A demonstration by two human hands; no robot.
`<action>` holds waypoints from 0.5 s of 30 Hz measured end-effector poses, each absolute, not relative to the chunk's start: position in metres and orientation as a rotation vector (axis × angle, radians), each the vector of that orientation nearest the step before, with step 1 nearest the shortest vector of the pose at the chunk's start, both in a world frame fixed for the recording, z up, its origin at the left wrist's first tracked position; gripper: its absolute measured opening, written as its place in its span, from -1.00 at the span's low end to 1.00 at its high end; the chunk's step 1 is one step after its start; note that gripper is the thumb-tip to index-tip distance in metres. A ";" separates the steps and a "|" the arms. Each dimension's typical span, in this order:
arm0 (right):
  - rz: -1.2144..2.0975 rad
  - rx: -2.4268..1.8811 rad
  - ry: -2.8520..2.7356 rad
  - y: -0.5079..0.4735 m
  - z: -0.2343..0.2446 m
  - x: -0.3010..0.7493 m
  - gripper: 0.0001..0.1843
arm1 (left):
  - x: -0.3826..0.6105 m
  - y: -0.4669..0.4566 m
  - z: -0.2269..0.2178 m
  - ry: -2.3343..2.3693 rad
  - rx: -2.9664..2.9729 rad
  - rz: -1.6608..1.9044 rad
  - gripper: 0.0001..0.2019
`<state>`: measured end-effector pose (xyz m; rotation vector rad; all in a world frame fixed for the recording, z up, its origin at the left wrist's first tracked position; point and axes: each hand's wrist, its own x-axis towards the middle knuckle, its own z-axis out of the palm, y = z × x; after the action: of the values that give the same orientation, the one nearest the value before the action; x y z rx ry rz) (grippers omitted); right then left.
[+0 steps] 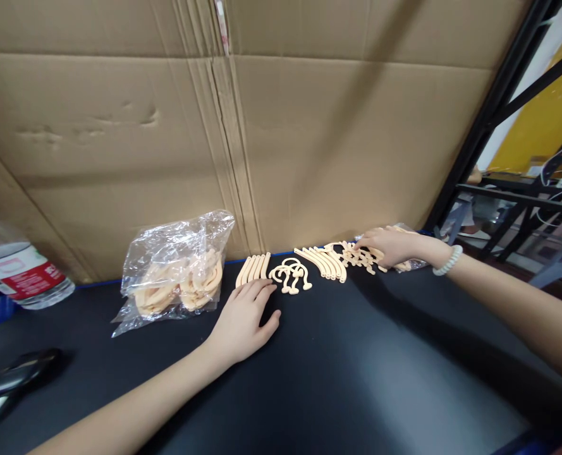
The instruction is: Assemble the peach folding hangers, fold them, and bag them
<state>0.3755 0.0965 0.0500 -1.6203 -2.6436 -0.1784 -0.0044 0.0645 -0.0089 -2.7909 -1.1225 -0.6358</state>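
Observation:
My left hand (245, 316) lies flat on the black table top (356, 366), fingers stretched out, its fingertips just short of a row of curved peach plastic strips (253, 268). Beside them lies a small cluster of peach hook-shaped pieces (291, 275). Further right is another row of curved strips (323, 261). My right hand (389, 245), with a white bead bracelet at the wrist, rests palm down on a loose heap of peach parts (359, 256), fingers curled onto them; whether it grips one I cannot tell.
A clear plastic bag (176, 268) holding more peach parts sits left of my left hand. A plastic bottle (19, 272) lies at the far left, a dark object (19, 373) at the near left. A cardboard wall (281, 126) stands behind; a black metal frame (489, 120) is on the right.

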 end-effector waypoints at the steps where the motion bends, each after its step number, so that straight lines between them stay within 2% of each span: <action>1: -0.200 -1.614 -2.653 0.095 0.049 0.378 -0.46 | -0.004 0.065 -0.009 -1.120 -2.791 -0.639 -0.63; 3: -0.237 -1.570 -2.648 0.092 0.047 0.377 -0.47 | -0.004 0.065 -0.010 -1.115 -2.790 -0.640 -0.63; 7: -0.240 -1.488 -2.586 0.100 0.041 0.361 -0.63 | -0.005 0.066 -0.010 -1.115 -2.792 -0.608 -0.62; 15: -0.166 -1.358 -2.584 0.153 0.013 0.334 -0.32 | -0.004 0.065 -0.008 -1.107 -2.794 -0.615 -0.63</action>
<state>0.3338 0.1526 0.0130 -1.3578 -2.5835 -0.1661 -0.0041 0.0650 -0.0085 -2.7943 -1.1071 -0.6150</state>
